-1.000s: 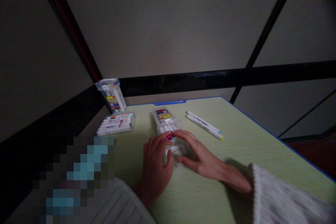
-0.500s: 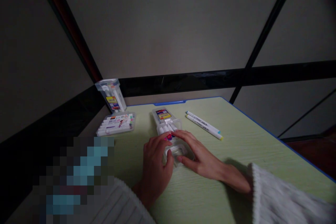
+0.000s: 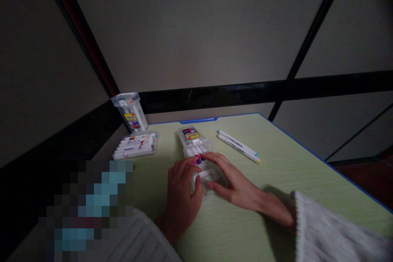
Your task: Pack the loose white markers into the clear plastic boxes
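A clear plastic marker box (image 3: 190, 134) lies on the table, its open end and hinged lid (image 3: 210, 176) towards me. Several white markers (image 3: 196, 150) fill it, with red, pink and purple ends showing at the mouth. My left hand (image 3: 184, 192) curls round the lid's left side, fingertips by the marker ends. From the other side my right hand (image 3: 235, 182) arches over the lid, its thumb low near the lid's inside and its fingers reaching the marker ends. Part of the lid is hidden beneath both hands.
Two loose markers, one blue-ended (image 3: 239, 143) and one yellow-ended (image 3: 238, 148), lie right of the box. At the back left stand an upright marker box (image 3: 132, 112) and a flat marker case (image 3: 136, 146). The table (image 3: 291, 172) has a blue edge and meets a wall behind.
My fingers have shifted very slightly at the box's mouth, and the coloured marker ends show a little more. The boxes and loose markers stay put.
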Available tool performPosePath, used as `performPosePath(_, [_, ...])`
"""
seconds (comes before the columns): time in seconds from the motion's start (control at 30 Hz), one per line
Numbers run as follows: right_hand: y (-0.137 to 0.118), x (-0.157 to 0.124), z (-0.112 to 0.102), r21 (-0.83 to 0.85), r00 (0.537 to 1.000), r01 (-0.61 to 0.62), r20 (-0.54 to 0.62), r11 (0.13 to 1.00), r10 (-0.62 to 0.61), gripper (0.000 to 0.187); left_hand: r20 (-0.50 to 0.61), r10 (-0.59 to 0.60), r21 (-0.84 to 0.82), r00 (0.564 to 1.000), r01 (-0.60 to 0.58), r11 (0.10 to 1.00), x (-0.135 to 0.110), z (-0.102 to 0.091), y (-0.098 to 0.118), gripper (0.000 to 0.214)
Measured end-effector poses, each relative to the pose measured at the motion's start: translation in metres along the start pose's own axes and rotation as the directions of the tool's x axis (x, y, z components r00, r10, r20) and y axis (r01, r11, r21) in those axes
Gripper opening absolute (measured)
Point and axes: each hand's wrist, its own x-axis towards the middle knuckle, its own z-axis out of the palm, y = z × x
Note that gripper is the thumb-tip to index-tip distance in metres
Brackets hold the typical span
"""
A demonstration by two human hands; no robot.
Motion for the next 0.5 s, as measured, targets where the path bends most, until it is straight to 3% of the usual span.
performPosePath(0.27, [-0.003,0.002,-0.003,0.000,0.997,0.045,-0.067,0.999,-0.045,0.053,-0.016,0.017,-0.020,1.000,-0.017,1.000,-0.001,0.000,-0.001,0.018])
performPosePath(0.5, [-0.003,0.004,-0.013,-0.200,0.939,0.073,-0.316,0.977,-0.135,0.010,-0.016,0.017,-0.046,1.000,-0.018,0.999,-0.001,0.000,0.000,0.018])
